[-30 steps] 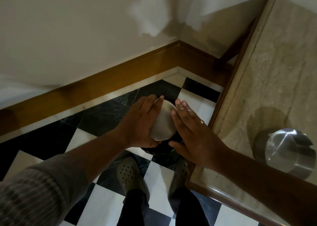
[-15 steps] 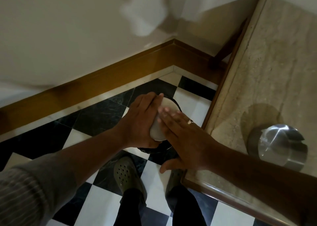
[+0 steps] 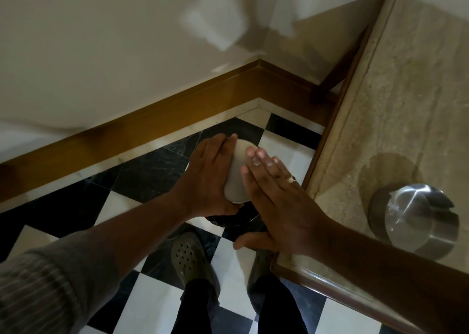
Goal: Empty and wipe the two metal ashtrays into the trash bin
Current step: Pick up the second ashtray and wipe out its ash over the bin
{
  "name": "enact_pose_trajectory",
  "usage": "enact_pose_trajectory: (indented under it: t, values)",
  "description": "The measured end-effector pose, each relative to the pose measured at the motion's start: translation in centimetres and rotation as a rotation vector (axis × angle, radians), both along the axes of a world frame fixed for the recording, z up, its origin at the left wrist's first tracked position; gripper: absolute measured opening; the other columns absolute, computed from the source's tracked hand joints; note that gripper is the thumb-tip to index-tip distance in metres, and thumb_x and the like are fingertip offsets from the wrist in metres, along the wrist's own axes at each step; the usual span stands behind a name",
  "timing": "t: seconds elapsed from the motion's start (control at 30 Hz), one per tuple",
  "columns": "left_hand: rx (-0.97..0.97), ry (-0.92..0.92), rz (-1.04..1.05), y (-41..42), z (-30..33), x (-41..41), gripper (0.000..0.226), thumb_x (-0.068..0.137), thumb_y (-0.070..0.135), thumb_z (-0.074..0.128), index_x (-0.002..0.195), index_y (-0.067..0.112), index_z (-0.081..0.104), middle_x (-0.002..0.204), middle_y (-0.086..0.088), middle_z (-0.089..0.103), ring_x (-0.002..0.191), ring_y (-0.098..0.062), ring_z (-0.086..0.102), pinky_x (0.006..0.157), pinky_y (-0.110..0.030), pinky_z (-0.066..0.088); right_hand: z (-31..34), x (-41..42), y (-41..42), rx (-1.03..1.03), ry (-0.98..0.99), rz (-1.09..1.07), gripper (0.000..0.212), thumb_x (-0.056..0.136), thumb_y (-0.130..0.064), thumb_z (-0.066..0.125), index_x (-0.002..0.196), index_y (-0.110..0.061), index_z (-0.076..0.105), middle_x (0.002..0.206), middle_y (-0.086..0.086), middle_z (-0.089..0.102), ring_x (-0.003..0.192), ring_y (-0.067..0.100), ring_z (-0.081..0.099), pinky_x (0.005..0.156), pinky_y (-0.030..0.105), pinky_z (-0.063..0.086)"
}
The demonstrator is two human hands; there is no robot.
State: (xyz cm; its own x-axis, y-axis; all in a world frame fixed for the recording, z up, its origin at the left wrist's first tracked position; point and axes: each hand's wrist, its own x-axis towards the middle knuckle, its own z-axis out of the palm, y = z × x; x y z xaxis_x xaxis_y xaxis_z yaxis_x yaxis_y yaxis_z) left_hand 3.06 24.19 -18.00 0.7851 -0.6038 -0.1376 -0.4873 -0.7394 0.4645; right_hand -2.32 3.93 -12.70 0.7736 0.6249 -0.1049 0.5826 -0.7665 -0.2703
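My left hand [image 3: 210, 176] grips a metal ashtray [image 3: 237, 176], tilted on its side with its flat bottom facing right, above a dark trash bin [image 3: 234, 218] on the floor. My right hand [image 3: 276, 201] is flat with fingers together, its fingertips resting against the ashtray's bottom; a ring shows on one finger. Most of the bin is hidden under both hands. A second metal ashtray [image 3: 416, 220] stands on the marble table [image 3: 418, 92] at the right, apart from both hands.
The floor has black and white checkered tiles [image 3: 152, 166]. A wooden baseboard [image 3: 162, 112] runs along the cream wall into a corner. The table's wooden edge [image 3: 319, 280] sits close to my right forearm. My feet in dark clogs [image 3: 190, 260] stand just below the bin.
My right hand moved left from beside the ashtray until its fingertips lay flat on the ashtray's bottom. The left hand kept hold of the tilted ashtray over the bin.
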Motion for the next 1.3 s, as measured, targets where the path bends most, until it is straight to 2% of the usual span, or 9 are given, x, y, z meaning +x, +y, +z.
enact_pose_trajectory:
  t: [0.23,0.33,0.5,0.63,0.77,0.9,1.03,1.2,1.3]
  values:
    - [0.001,0.003,0.004,0.2,-0.6,-0.5,0.120,0.059,0.068,0.068,0.145,-0.008,0.034,0.147,-0.029,0.047,0.134,-0.042,0.045,0.114,-0.050,0.038,0.4,-0.3,0.4,0.015,0.014,-0.049,0.115,0.075,-0.086,0.035,0.147,0.003,0.021,0.156,0.025,0.018,0.149,0.037,0.014,0.122,0.048,0.020]
    - [0.085,0.025,-0.029,0.0,-0.6,-0.4,0.121,0.058,0.070,0.067,0.145,-0.009,0.036,0.146,-0.030,0.048,0.133,-0.044,0.048,0.111,-0.056,0.043,-0.1,0.0,0.2,-0.105,0.168,0.046,0.120,0.072,-0.088,0.040,0.150,0.002,0.022,0.159,0.024,0.018,0.149,0.036,0.012,0.117,0.053,0.029]
    - [0.077,0.021,0.028,0.3,-1.4,-1.2,0.119,0.062,0.071,0.070,0.146,-0.008,0.041,0.152,-0.026,0.044,0.140,-0.040,0.043,0.115,-0.052,0.037,1.3,0.4,0.8,0.027,0.060,-0.034,0.121,0.071,-0.088,0.032,0.148,0.004,0.019,0.158,0.024,0.012,0.150,0.034,0.006,0.125,0.043,0.010]
    - [0.103,-0.001,0.018,0.2,-0.9,-1.0,0.120,0.060,0.072,0.066,0.146,-0.007,0.035,0.148,-0.030,0.046,0.134,-0.043,0.047,0.112,-0.053,0.041,0.0,0.7,0.4,-0.129,0.223,0.051,0.129,0.067,-0.090,0.043,0.151,0.002,0.015,0.161,0.024,0.010,0.149,0.034,0.002,0.120,0.053,0.023]
    - [0.035,-0.036,0.030,0.2,-1.6,-1.0,0.118,0.062,0.068,0.074,0.144,-0.011,0.042,0.150,-0.030,0.046,0.138,-0.044,0.045,0.114,-0.056,0.038,0.9,0.8,0.7,-0.030,0.097,-0.043,0.126,0.067,-0.092,0.031,0.149,0.002,0.010,0.159,0.023,0.005,0.150,0.034,0.002,0.124,0.046,0.010]
    - [0.080,-0.026,-0.027,0.1,-1.5,-1.0,0.120,0.060,0.069,0.074,0.143,-0.010,0.038,0.145,-0.033,0.050,0.132,-0.045,0.050,0.110,-0.054,0.044,-0.1,0.5,0.8,-0.172,0.226,0.022,0.130,0.065,-0.089,0.048,0.151,0.002,0.014,0.160,0.025,0.012,0.148,0.037,0.011,0.119,0.054,0.026]
    - [0.078,0.001,0.018,0.6,-2.4,-1.4,0.120,0.064,0.074,0.070,0.145,-0.010,0.042,0.152,-0.028,0.044,0.140,-0.042,0.044,0.115,-0.055,0.036,1.6,0.6,1.8,0.010,0.090,-0.125,0.123,0.071,-0.085,0.043,0.150,-0.001,0.004,0.158,0.020,-0.006,0.150,0.032,-0.004,0.125,0.043,0.005]
    - [0.107,0.034,0.021,0.7,-1.7,-1.1,0.123,0.058,0.073,0.066,0.146,-0.006,0.032,0.147,-0.031,0.047,0.132,-0.045,0.049,0.110,-0.056,0.043,0.1,0.1,1.1,-0.179,0.372,0.069,0.129,0.068,-0.088,0.047,0.153,-0.002,-0.001,0.162,0.020,-0.010,0.150,0.033,-0.010,0.122,0.054,0.014]
    - [0.067,0.009,0.020,0.8,-2.2,-1.3,0.117,0.063,0.069,0.072,0.144,-0.010,0.041,0.148,-0.031,0.047,0.135,-0.045,0.047,0.111,-0.057,0.041,1.3,0.2,1.6,-0.057,0.199,-0.038,0.126,0.069,-0.088,0.040,0.152,-0.001,0.001,0.161,0.020,-0.007,0.151,0.032,-0.007,0.125,0.043,0.002]
